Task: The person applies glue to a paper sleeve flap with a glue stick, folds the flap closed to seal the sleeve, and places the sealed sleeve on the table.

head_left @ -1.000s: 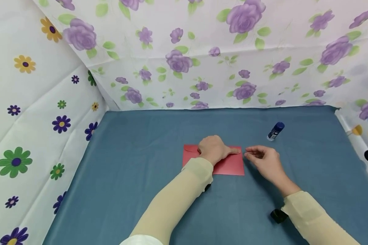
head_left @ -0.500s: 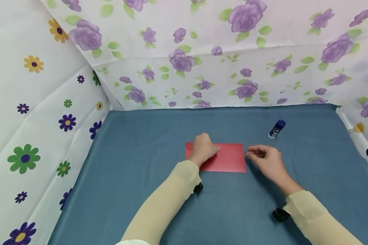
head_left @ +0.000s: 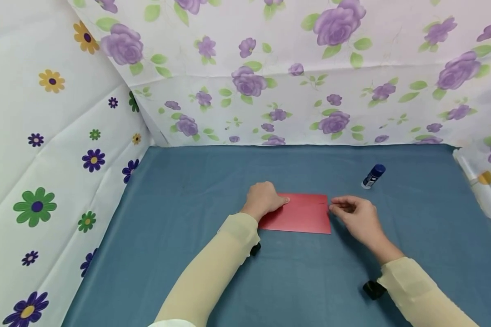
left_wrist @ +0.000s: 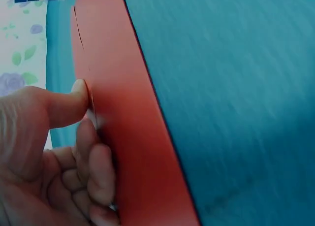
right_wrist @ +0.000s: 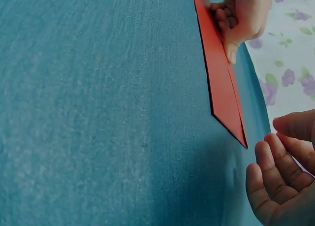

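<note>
A red envelope [head_left: 296, 218] lies flat with its flap [left_wrist: 78, 31] along the far long edge; the flap's seam shows in both wrist views. My left hand [head_left: 263, 199] rests on the envelope's left part and covers that end. Its thumb [left_wrist: 74, 105] presses on the flap seam while the other fingers [left_wrist: 101, 174] are curled in against the paper. Just off the envelope's right edge hovers my right hand [head_left: 358, 218], loosely bent and holding nothing. In the right wrist view the right hand [right_wrist: 285, 179] stays apart from the envelope's near corner.
A glue stick with a blue cap [head_left: 373, 176] stands behind my right hand. Blue cloth [head_left: 196, 190] covers the table, bounded by a flowered curtain [head_left: 212, 91] at the back and another [head_left: 61, 150] at the left.
My left hand has slid left along the envelope's flap, from near the right end to the left part, uncovering more red paper. My right hand has stayed almost still.
</note>
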Demonstrator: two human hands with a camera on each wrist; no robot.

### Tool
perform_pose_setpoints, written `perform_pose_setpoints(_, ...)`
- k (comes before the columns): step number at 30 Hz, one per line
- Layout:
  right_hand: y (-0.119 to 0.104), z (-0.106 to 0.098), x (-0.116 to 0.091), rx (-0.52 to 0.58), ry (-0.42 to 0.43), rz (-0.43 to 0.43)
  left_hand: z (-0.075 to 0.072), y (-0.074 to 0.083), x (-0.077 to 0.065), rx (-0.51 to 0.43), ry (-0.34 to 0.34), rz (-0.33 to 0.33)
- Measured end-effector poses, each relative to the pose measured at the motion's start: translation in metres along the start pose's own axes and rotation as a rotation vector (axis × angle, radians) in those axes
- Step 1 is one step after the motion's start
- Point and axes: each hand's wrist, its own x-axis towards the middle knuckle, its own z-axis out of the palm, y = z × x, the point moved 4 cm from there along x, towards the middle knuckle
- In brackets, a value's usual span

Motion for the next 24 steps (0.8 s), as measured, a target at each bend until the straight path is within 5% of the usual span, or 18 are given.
perform_pose_setpoints(6, -0.002, -0.003, 0.003, -0.004, 0.032, -0.025, -0.007, -0.001, -0.001, -0.031, 0.013, 0.018)
perform_pose_setpoints(15, 0.003, -0.002, 0.008, -0.011, 0.022, 0.004, 0.007, 0.002, 0.001, -0.001, 0.179, 0.097)
perform_pose_setpoints(24, 0.004, 0.000, 0.009, -0.003, 0.002, 0.006, 0.005, -0.006, -0.007, -0.110, 0.182, 0.032)
